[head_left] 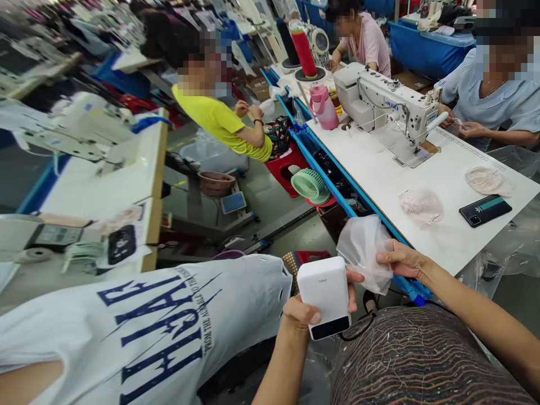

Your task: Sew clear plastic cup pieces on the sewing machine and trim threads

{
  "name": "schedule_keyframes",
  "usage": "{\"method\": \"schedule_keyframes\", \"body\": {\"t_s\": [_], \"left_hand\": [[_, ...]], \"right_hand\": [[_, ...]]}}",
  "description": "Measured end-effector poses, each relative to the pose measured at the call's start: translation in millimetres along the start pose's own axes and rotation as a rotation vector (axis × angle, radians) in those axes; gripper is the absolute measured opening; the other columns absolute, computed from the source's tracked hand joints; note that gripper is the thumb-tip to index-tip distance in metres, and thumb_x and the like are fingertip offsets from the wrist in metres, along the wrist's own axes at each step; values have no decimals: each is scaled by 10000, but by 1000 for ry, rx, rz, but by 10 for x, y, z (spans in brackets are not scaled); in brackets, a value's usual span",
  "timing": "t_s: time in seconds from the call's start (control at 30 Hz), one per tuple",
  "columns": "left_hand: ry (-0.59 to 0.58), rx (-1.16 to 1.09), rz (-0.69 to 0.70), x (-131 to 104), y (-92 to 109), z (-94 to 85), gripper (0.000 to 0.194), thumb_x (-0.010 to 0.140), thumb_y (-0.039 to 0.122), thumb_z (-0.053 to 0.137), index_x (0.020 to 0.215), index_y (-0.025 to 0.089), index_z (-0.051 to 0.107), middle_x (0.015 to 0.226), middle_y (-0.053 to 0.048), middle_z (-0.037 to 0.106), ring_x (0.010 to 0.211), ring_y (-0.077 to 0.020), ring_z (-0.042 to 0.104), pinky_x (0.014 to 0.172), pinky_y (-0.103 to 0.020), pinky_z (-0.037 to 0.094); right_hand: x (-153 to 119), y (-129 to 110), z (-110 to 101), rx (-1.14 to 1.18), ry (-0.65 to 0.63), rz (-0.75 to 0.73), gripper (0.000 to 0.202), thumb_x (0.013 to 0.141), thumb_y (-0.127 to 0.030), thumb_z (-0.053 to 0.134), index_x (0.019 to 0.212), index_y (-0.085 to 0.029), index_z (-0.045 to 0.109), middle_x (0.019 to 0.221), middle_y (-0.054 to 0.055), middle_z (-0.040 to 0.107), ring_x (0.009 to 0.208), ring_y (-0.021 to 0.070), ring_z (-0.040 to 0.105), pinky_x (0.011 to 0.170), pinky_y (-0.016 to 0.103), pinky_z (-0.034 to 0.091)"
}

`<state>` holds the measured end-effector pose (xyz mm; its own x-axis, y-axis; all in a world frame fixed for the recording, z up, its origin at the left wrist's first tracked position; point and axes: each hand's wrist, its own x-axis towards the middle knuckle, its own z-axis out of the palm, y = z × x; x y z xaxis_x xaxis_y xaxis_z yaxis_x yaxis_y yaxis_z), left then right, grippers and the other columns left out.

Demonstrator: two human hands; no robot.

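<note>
My left hand point(302, 310) is closed round a white, rounded, box-shaped handheld device point(323, 289). The device has small lettering on its face and a dark glossy strip at one end. A dark cord hangs just below it. Pinched in my right hand point(400, 259) is a thin, translucent white bag point(365, 250), which looks like plastic and puffs out to the left. The left fingertips show past the device's edge, close to the bag; I cannot tell whether they touch it.
A white sewing table point(447, 239) carries a sewing machine point(388, 104), a phone point(485, 211), pale fabric pieces point(422, 206) and a pink jug point(324, 108). A person in a printed white shirt point(236, 292) is close on the left. A green fan point(310, 185) stands beyond; other people sit nearby.
</note>
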<state>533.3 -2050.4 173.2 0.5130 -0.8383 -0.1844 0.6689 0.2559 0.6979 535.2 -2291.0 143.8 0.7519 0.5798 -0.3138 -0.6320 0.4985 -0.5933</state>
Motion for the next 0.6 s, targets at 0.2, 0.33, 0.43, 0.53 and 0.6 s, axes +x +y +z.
{"method": "schedule_keyframes", "body": {"t_s": [0.2, 0.33, 0.43, 0.53, 0.6], "left_hand": [[149, -1, 131, -145, 4, -51, 736, 429, 258, 720, 1143, 90, 652, 893, -134, 679, 707, -227, 599, 585, -307, 479], [181, 8, 202, -177, -4, -2, 731, 422, 289, 756, 1129, 121, 675, 1163, -179, 631, 762, -244, 613, 622, -339, 493], [179, 51, 199, -155, -17, 33, 750, 430, 293, 758, 1158, 137, 664, 1347, -186, 525, 849, -274, 611, 656, -355, 497], [142, 84, 124, -97, -54, 33, 821, 445, 226, 729, 1251, 138, 598, 1191, -176, 625, 844, -270, 607, 726, -382, 496], [108, 72, 60, -52, -90, 18, 885, 449, 170, 704, 1318, 142, 539, 1035, -142, 679, 830, -255, 609, 751, -380, 494]], "right_hand": [[-114, -23, 256, -40, 197, -194, 386, 635, -382, 855, 935, -179, 722, 896, 55, 717, 917, 204, 675, 846, 307, 560], [-146, 14, 282, -111, 253, -305, 308, 685, -387, 822, 913, -202, 731, 885, 36, 724, 889, 180, 685, 826, 302, 569], [-136, 37, 296, -156, 312, -388, 252, 698, -381, 813, 867, -211, 735, 869, 22, 731, 841, 150, 683, 788, 274, 570], [-137, 42, 331, -184, 365, -433, 258, 685, -383, 822, 868, -221, 738, 897, 25, 737, 849, 150, 673, 792, 276, 568], [-151, 38, 347, -193, 369, -430, 268, 682, -385, 825, 879, -224, 740, 912, 32, 738, 857, 155, 670, 791, 277, 566]]}}
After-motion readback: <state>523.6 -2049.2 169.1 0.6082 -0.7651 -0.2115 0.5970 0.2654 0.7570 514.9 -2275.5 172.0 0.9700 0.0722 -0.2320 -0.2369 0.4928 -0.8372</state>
